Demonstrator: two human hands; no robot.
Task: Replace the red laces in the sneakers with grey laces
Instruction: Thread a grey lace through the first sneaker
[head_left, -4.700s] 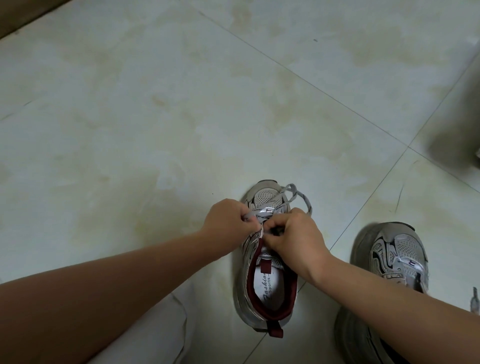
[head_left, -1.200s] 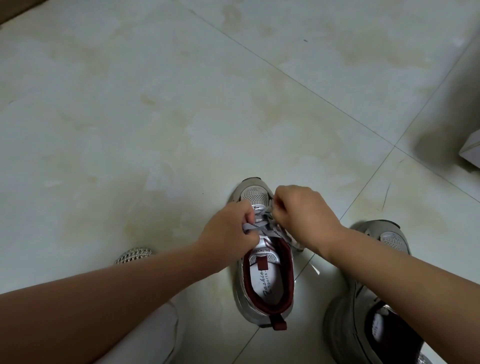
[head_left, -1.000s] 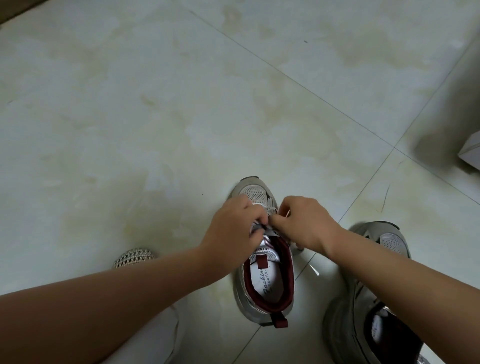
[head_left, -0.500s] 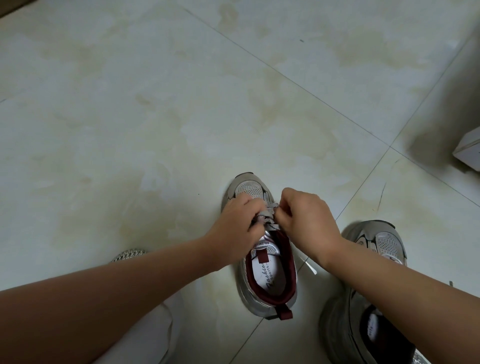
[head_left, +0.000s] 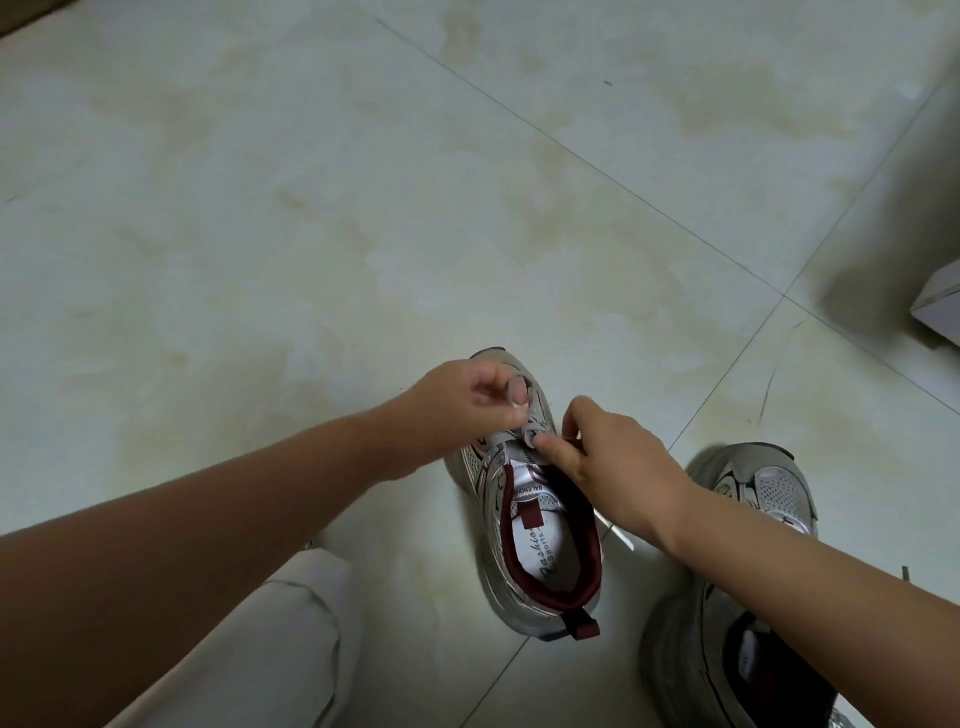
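Glossy pale stone tile forms the floor (head_left: 260, 234), mottled cream and grey-green, with thin dark grout lines crossing diagonally. A white trouser leg (head_left: 249, 654) of soft woven cloth occupies the lower left. The corner of a white box (head_left: 940, 306) shows at the right edge.

Two sneakers stand on the floor. The centre sneaker (head_left: 540, 551) is grey and silver, with mesh panels, a smooth moulded sole, a dark red padded collar and a dark red heel tab. Its white insole carries printed script. Its long axis runs near-vertical in the head view: toe points away from the person, heel toward the person, slightly angled to the right at the heel. The second sneaker (head_left: 748, 561) stands just beside it on the right, same materials, toe also pointing away; the right forearm crosses over it.

A flat woven grey lace (head_left: 535, 421) lies across the upper eyelets of the centre sneaker, above the tongue. One loose end (head_left: 618, 535) with a pale tip trails to the floor between the two sneakers.

The left hand (head_left: 467, 410) has its fingers curled, thumb and fingertips pinching the lace. The right hand (head_left: 618, 467) pinches the lace from the opposite side with thumb and forefinger. The two hands are close together over the throat of the sneaker, not touching.
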